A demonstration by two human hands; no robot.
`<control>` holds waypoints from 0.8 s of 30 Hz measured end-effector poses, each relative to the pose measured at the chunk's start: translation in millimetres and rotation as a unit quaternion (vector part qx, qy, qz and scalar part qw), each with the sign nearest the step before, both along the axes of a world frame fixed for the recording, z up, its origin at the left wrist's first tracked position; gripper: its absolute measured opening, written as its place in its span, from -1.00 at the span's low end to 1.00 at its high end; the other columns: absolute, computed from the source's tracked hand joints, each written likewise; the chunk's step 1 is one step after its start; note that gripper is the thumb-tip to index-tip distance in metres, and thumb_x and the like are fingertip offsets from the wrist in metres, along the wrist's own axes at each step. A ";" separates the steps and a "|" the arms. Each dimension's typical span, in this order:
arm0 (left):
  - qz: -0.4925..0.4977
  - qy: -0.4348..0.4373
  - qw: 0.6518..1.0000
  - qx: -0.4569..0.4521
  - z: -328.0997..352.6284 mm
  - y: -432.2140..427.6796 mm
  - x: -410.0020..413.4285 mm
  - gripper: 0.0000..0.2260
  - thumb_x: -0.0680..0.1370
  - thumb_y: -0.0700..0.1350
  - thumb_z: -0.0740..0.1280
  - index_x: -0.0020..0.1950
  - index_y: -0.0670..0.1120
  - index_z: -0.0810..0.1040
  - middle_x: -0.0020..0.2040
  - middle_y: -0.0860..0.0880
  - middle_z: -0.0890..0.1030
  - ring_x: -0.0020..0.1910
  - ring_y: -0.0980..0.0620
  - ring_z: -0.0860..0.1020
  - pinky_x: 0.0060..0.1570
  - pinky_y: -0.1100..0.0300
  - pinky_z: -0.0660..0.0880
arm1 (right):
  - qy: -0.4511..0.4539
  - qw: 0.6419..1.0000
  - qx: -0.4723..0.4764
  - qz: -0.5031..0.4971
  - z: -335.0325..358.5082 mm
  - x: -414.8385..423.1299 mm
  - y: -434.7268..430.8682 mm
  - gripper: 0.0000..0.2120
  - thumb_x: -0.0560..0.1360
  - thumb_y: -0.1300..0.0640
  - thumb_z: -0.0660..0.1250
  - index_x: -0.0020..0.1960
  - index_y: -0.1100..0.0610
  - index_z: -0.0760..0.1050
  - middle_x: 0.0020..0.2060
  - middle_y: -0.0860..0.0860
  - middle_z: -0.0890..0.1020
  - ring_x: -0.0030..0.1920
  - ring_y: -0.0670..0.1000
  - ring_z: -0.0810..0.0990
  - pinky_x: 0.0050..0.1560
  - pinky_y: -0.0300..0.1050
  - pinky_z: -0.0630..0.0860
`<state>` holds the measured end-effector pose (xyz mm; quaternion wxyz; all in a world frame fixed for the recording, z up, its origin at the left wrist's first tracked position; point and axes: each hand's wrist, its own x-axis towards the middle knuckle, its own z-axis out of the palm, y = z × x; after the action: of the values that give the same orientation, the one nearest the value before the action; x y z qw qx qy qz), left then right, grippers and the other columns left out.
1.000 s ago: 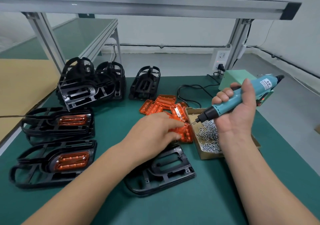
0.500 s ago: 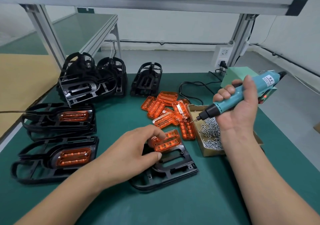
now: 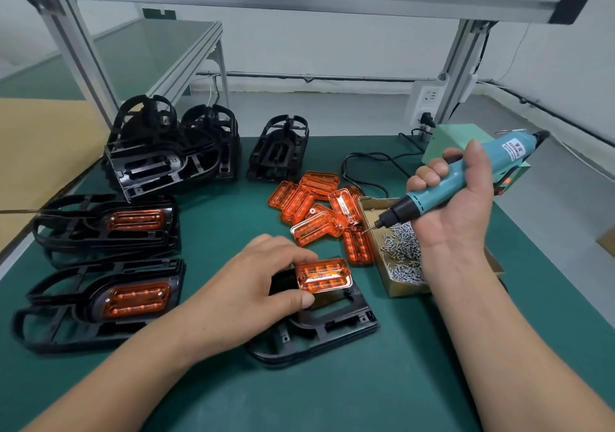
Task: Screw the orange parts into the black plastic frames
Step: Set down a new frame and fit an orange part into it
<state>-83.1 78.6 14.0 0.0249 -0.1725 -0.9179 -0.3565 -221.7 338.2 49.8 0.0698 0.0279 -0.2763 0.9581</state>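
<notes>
Green mat (image 3: 366, 385) carries everything. I see my left hand (image 3: 253, 285) pinching an orange part (image 3: 324, 273) by its left end, just above the opening of the black frame (image 3: 332, 328), long axis running left-right. My right hand (image 3: 459, 208) clenches the screwdriver (image 3: 442, 188) over the screw box (image 3: 399, 288), farther right.

Green bench (image 3: 432, 381) (black frames (image 3: 332, 328), orange parts (image 3: 316, 225), screw box (image 3: 399, 290))
</notes>
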 end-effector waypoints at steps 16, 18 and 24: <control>0.012 -0.020 0.981 0.194 1.0 6.0 -0.3 -0.63 0.55 -0.17 0.47 0.34 0.08 0.66 0.19 0.08 0.64 0.20 0.02 0.64 0.30 0.19 0.50 | 0.000 1.000 -0.004 0.000 0.9 0.1 -0.1 -0.79 0.64 -0.02 0.40 -0.09 0.08 0.54 -0.32 -0.04 0.45 -0.37 -0.07 0.43 -0.32 -0.19 0.45; 0.017 -0.041 0.963 0.267 4.6 4.1 -4.0 -0.62 0.55 -0.25 0.43 0.31 0.07 0.70 0.16 0.02 0.69 0.13 0.05 0.67 0.23 0.26 0.51 | -0.001 1.000 -0.005 0.000 1.4 0.2 -0.5 -0.79 0.64 -0.02 0.40 -0.10 0.08 0.53 -0.32 -0.04 0.44 -0.38 -0.08 0.42 -0.33 -0.19 0.44; 0.035 -0.064 0.943 0.326 10.9 8.2 -11.4 -0.65 0.53 -0.22 0.42 0.28 0.04 0.64 0.06 -0.08 0.73 0.05 -0.03 0.68 0.15 0.13 0.61 | -0.006 1.000 -0.008 0.001 2.2 1.5 -1.3 -0.79 0.64 0.00 0.39 -0.10 0.08 0.51 -0.32 -0.03 0.42 -0.37 -0.07 0.40 -0.33 -0.20 0.43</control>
<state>-94.4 86.7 24.9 0.0337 -0.0992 -0.7569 -0.6451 -220.2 336.9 52.1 0.0671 0.0218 -0.2695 0.9604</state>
